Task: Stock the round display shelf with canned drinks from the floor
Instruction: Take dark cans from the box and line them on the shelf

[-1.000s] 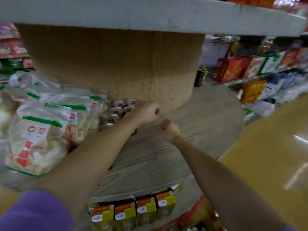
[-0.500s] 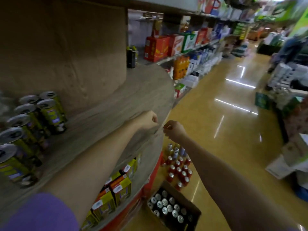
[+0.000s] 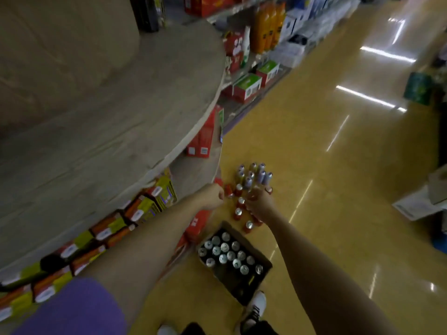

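Reaching down from the round shelf [image 3: 104, 131] toward the floor stock, both hands empty. Left hand [image 3: 211, 197] fingers curled, holding nothing; right hand [image 3: 261, 205] loosely curled above the loose cans [image 3: 251, 177]. Boxed cans [image 3: 228, 253] sit nearer the feet. Likely step: fetching a fresh batch. Next: bend lower, grip cans, lift them to the bare shelf.
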A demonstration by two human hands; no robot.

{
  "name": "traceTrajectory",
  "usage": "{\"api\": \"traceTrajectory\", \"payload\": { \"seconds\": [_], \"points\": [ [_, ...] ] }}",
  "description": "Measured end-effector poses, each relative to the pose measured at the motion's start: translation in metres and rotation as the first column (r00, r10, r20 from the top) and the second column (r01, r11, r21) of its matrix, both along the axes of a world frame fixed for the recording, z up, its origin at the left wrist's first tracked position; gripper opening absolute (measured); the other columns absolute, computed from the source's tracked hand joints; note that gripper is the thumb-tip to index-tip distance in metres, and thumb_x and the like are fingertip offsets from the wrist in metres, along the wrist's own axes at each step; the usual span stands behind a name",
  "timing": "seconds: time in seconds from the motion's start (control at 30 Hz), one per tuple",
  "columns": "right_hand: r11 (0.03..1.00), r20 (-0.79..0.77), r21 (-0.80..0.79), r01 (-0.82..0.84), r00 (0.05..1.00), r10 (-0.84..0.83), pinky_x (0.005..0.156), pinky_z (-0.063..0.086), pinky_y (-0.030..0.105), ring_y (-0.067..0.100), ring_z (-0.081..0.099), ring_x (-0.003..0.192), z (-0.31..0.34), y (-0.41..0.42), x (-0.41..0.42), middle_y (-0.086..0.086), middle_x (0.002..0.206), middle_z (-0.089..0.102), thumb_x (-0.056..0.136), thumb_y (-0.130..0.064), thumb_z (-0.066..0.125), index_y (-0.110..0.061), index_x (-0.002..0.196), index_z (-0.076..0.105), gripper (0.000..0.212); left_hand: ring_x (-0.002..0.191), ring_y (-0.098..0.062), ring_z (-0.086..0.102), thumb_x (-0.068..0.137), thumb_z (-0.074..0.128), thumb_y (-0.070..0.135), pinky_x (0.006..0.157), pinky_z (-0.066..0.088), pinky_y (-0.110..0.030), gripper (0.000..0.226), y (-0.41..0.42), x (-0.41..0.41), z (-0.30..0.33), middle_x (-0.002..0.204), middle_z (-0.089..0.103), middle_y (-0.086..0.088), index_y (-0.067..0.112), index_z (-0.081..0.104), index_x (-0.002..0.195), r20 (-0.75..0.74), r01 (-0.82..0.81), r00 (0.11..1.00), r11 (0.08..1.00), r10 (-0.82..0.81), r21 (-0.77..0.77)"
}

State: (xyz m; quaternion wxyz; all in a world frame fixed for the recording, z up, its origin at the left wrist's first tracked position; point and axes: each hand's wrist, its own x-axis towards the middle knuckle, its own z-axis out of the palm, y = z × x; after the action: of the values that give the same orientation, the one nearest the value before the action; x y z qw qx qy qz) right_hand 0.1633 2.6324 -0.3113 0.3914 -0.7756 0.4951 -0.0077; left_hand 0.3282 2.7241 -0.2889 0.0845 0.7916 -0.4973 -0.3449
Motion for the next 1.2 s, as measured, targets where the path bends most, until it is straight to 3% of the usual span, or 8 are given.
{"api": "traceTrajectory", "payload": {
  "seconds": [0.13, 0.27, 0.47, 0.63, 0.73, 0.83, 1.0, 1.2],
  "points": [
    [0.989, 0.019, 0.146, 0.011, 1.000, -0.014, 0.068, 0.047, 0.035, 0.025, 0.062, 0.078, -0.071, -0.019, -0.027, 0.008, 0.080, 0.064, 0.080, -0.021, 0.055, -0.017, 0.070, 0.055, 0.011, 0.076, -0.021, 0.057, 0.084, 0.057, 0.008, 0.064, 0.039, -0.028, 0.010, -0.018, -0.031, -0.073, 0.085, 0.068, -0.012, 0.012, 0.064, 0.078, -0.022, -0.153, 0.988, 0.985, 0.156, 0.078],
    [0.960, -0.081, 0.276, 0.050, 0.996, -0.029, 0.083, 0.046, 0.033, 0.032, 0.062, 0.100, -0.153, -0.026, -0.043, 0.014, 0.104, 0.068, 0.089, -0.016, 0.056, -0.008, 0.099, 0.064, 0.015, 0.073, -0.023, 0.059, 0.084, 0.058, 0.011, 0.061, 0.042, -0.031, 0.011, -0.022, -0.064, -0.161, 0.080, 0.068, -0.015, 0.005, 0.064, 0.078, -0.068, -0.311, 0.943, 0.937, 0.324, 0.160],
    [0.877, -0.215, 0.449, 0.172, 0.973, -0.081, 0.082, 0.045, 0.033, 0.035, 0.060, 0.105, -0.286, -0.009, -0.070, 0.013, 0.106, 0.067, 0.092, -0.017, 0.053, -0.008, 0.109, 0.063, 0.022, 0.067, -0.023, 0.046, 0.093, 0.052, 0.014, 0.064, 0.035, -0.031, 0.030, 0.014, -0.092, -0.287, 0.068, 0.044, 0.001, 0.024, 0.041, 0.067, -0.127, -0.342, 0.907, 0.878, 0.401, 0.334],
    [0.827, -0.268, 0.492, 0.272, 0.951, -0.154, 0.081, 0.040, 0.028, 0.032, 0.059, 0.108, -0.415, 0.019, -0.072, 0.009, 0.111, 0.065, 0.087, -0.013, 0.053, -0.013, 0.110, 0.062, 0.025, 0.074, -0.024, 0.050, 0.096, 0.051, 0.013, 0.066, 0.039, -0.036, 0.012, 0.028, -0.096, -0.398, 0.086, 0.055, -0.007, 0.016, 0.051, 0.084, -0.123, -0.375, 0.880, 0.829, 0.460, 0.416],
    [0.794, -0.313, 0.523, 0.308, 0.937, -0.157, 0.081, 0.040, 0.025, 0.031, 0.057, 0.108, -0.487, 0.039, -0.071, 0.009, 0.113, 0.065, 0.086, -0.011, 0.054, -0.013, 0.112, 0.062, 0.028, 0.085, -0.030, 0.056, 0.095, 0.051, 0.011, 0.072, 0.045, -0.041, 0.006, 0.026, -0.091, -0.466, 0.095, 0.059, -0.014, 0.009, 0.055, 0.096, -0.147, -0.297, 0.908, 0.849, 0.393, 0.437],
    [0.794, -0.324, 0.527, 0.302, 0.935, -0.141, 0.083, 0.043, 0.028, 0.029, 0.057, 0.108, -0.548, 0.050, -0.061, 0.009, 0.115, 0.063, 0.086, -0.011, 0.054, -0.012, 0.115, 0.060, 0.029, 0.089, -0.029, 0.056, 0.092, 0.051, 0.010, 0.076, 0.046, -0.038, 0.009, 0.017, -0.078, -0.534, 0.095, 0.059, -0.010, 0.009, 0.056, 0.099, -0.154, -0.217, 0.936, 0.862, 0.317, 0.459],
    [0.797, -0.302, 0.525, 0.298, 0.941, -0.153, 0.072, 0.040, 0.027, 0.026, 0.059, 0.095, -0.633, 0.053, -0.029, 0.010, 0.112, 0.063, 0.086, -0.016, 0.056, -0.016, 0.119, 0.055, 0.033, 0.093, -0.028, 0.057, 0.088, 0.055, 0.010, 0.079, 0.047, -0.036, 0.013, 0.011, -0.060, -0.631, 0.104, 0.060, -0.011, 0.009, 0.058, 0.101, -0.115, -0.198, 0.954, 0.867, 0.278, 0.458],
    [0.854, -0.233, 0.463, 0.239, 0.962, -0.143, 0.078, 0.037, 0.028, 0.037, 0.053, 0.108, -0.700, 0.057, 0.012, 0.019, 0.133, 0.044, 0.086, -0.014, 0.060, -0.018, 0.139, 0.041, 0.057, 0.096, -0.030, 0.056, 0.089, 0.057, 0.010, 0.079, 0.047, -0.039, 0.010, 0.016, -0.035, -0.703, 0.102, 0.059, -0.010, 0.008, 0.057, 0.099, -0.074, -0.104, 0.985, 0.873, 0.157, 0.476]
  ]
}}
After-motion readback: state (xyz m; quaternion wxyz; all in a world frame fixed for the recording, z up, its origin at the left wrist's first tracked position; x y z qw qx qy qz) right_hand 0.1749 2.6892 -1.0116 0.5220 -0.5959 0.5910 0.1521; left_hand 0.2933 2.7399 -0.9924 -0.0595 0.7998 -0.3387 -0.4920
